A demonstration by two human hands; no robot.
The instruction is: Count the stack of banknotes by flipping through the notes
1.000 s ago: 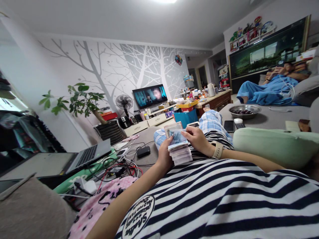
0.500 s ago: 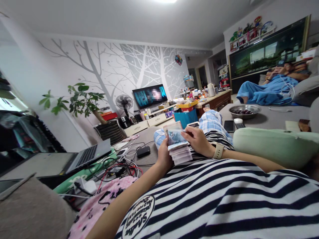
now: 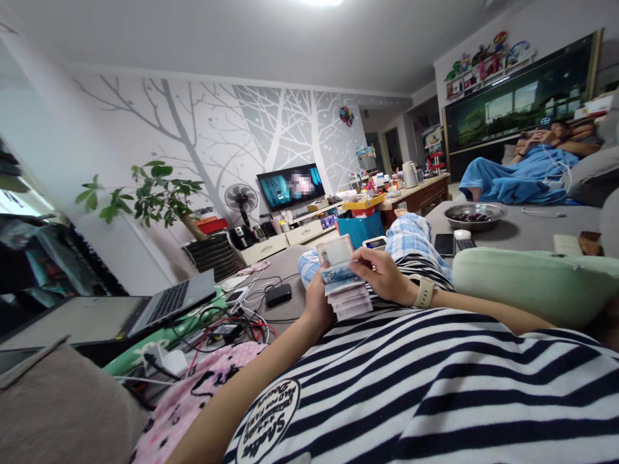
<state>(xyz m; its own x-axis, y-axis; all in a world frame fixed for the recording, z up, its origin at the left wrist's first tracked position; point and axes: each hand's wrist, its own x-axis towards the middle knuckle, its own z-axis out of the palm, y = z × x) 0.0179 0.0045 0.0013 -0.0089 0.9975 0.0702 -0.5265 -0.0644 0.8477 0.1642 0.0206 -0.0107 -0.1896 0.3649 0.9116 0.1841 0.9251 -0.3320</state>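
Note:
I lie back in a striped shirt with a thick stack of banknotes (image 3: pixel 344 293) held over my stomach. My left hand (image 3: pixel 315 304) grips the stack from the left side, fingers wrapped round it. My right hand (image 3: pixel 385 276), with a beige watch on its wrist, pinches the top notes at their right edge and bends a pink note upward. My legs in blue checked trousers (image 3: pixel 409 235) stretch out beyond the notes.
A laptop (image 3: pixel 167 303) and tangled cables (image 3: pixel 232 328) lie at my left, with a black box (image 3: pixel 279 294). A green cushion (image 3: pixel 532 277) lies at my right. Phones (image 3: pixel 443 244) and a metal bowl (image 3: pixel 475 216) sit further right. Another person lies under a blue blanket (image 3: pixel 517 177).
My right hand has lifted the top note: the blue note that faced me has folded down and a pink note now stands up behind it. My left hand keeps its hold.

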